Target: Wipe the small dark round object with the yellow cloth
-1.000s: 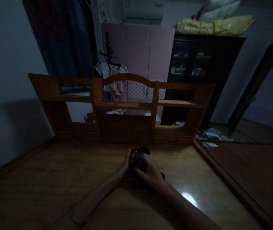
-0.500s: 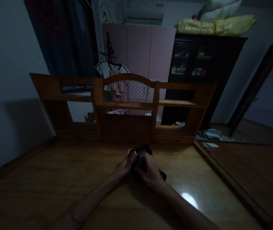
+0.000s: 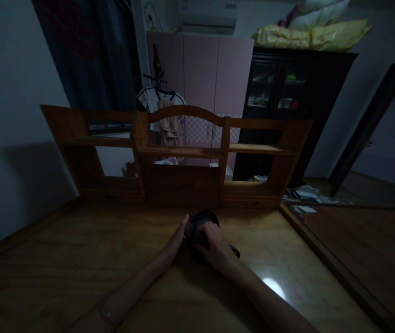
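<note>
A black, rounded object [image 3: 207, 215] rests on the wooden tabletop in the middle of the head view; the dim light hides its exact kind. A dark flap or end of it [image 3: 234, 251] sticks out to the right, beyond my right wrist. My right hand [image 3: 214, 245] is closed on its top, thumb and fingers bent together. Along its left side lies my left hand [image 3: 180, 233], thumb pointing up and away from me. The left fingers are mostly hidden by a dark part with small shiny spots, which they seem to grip.
Behind my hands stands a wooden shelf unit [image 3: 183, 151] along the far edge. A raised wooden border [image 3: 322, 259] runs down the right side, and a wall [image 3: 17, 138] rises at the left. Light reflects off the tabletop [image 3: 131, 245].
My left thumb has lifted from the object's top and now points forward at its left side. The bright edge near it no longer shows. My right hand stays nearly in place.
</note>
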{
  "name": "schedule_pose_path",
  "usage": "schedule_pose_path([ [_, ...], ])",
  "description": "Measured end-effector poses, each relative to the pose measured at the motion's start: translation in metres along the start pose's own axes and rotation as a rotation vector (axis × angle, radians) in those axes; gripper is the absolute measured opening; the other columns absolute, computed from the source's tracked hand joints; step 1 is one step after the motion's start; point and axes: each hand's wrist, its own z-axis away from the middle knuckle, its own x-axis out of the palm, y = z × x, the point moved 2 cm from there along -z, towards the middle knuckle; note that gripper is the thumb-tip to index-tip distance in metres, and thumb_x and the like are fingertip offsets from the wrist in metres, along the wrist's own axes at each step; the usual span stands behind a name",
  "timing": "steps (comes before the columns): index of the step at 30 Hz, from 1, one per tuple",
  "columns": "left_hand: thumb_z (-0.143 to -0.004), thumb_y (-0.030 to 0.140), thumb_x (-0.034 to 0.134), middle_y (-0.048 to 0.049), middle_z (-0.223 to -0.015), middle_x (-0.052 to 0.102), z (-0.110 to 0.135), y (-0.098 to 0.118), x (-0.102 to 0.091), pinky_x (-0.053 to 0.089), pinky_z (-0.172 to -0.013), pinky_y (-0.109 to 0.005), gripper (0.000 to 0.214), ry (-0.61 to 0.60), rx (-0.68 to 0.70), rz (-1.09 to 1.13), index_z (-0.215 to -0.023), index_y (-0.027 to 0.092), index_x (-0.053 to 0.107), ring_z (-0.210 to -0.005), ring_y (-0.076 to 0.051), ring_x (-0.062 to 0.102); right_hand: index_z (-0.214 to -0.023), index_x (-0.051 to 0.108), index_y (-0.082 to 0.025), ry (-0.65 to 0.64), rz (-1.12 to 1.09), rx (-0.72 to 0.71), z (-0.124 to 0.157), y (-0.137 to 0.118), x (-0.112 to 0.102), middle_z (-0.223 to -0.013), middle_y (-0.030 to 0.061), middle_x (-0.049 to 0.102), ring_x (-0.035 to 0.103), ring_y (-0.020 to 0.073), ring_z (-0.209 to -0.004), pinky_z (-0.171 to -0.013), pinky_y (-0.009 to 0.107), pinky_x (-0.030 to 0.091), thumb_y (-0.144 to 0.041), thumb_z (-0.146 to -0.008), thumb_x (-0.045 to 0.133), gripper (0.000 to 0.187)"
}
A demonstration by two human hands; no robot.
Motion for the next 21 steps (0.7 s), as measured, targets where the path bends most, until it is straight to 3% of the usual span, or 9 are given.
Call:
schedule_pose_path([
  [8, -0.082, 0.057, 0.052, -0.0010, -0.080, 0.070, 0.0057, 0.0075, 0.0097, 0.045, -0.083, -0.028, 0.043, -0.067, 0.004, 0.128, -0.085, 0.016, 0.066, -0.076, -0.016, 0.063, -0.092, 0.052, -0.021, -0.015, 0.012, 0.020, -0.0006, -0.0014, 0.0008, -0.096, 0.0045, 0.059, 0.053, 0.0217, -0.090, -0.078, 0.033, 0.042, -0.007, -0.071, 0.067, 0.030],
  [16, -0.079, 0.059, 0.055, -0.0017, -0.085, 0.070, 0.0038, 0.0075, 0.0072, 0.044, -0.087, -0.029, 0.045, -0.018, -0.013, 0.097, -0.084, 0.016, 0.066, -0.084, -0.019, 0.063, -0.089, 0.056, -0.021, -0.027, 0.027, -0.001, 0.0007, 0.0005, 0.0009, -0.092, 0.0038, 0.062, 0.055, 0.0211, -0.087, -0.076, 0.032, 0.043, -0.011, -0.073, 0.068, 0.022],
  [21, -0.080, 0.058, 0.055, -0.0008, -0.080, 0.070, 0.0012, 0.0073, 0.0067, 0.044, -0.087, -0.028, 0.043, -0.045, -0.032, 0.144, -0.080, 0.016, 0.066, -0.078, -0.016, 0.063, -0.086, 0.057, -0.021, -0.028, 0.022, -0.009, 0.0012, -0.0005, 0.0003, -0.088, 0.0035, 0.063, 0.056, 0.0213, -0.086, -0.076, 0.033, 0.043, -0.013, -0.074, 0.068, 0.018],
])
